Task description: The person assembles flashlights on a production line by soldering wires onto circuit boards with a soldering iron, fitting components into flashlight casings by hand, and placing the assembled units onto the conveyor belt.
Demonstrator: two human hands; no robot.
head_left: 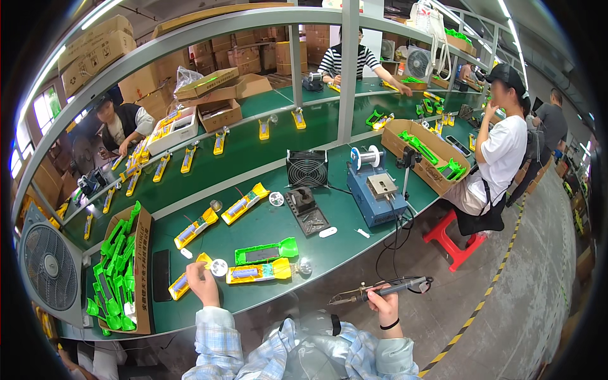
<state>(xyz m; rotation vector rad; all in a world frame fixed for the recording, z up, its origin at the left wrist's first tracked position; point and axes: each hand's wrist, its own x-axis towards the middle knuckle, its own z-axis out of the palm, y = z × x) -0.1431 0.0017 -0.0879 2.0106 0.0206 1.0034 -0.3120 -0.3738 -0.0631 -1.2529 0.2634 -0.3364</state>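
Observation:
My right hand [384,306] is wrapped round the handle of a soldering iron [408,284], held off the table's front edge with its thin tip pointing left. My left hand [202,286] has its fingers closed on a yellow lamp housing [180,288] with a cylindrical cell inside; a round clear reflector [219,267] lies beside the fingers. Just right of it lies another yellow housing [259,271] with a cell and wires, and a clear lens [304,266] at its end. Behind that is a green housing part [266,251]. Two more yellow housings [246,203] lie farther back.
A carton [144,272] of green parts and a grey fan [50,269] stand left, near a black phone [162,275]. Ahead are a small black fan [307,169], an iron stand [306,209] and a blue solder feeder [378,196]. Co-workers sit around a conveyor; a red stool [453,240] stands right.

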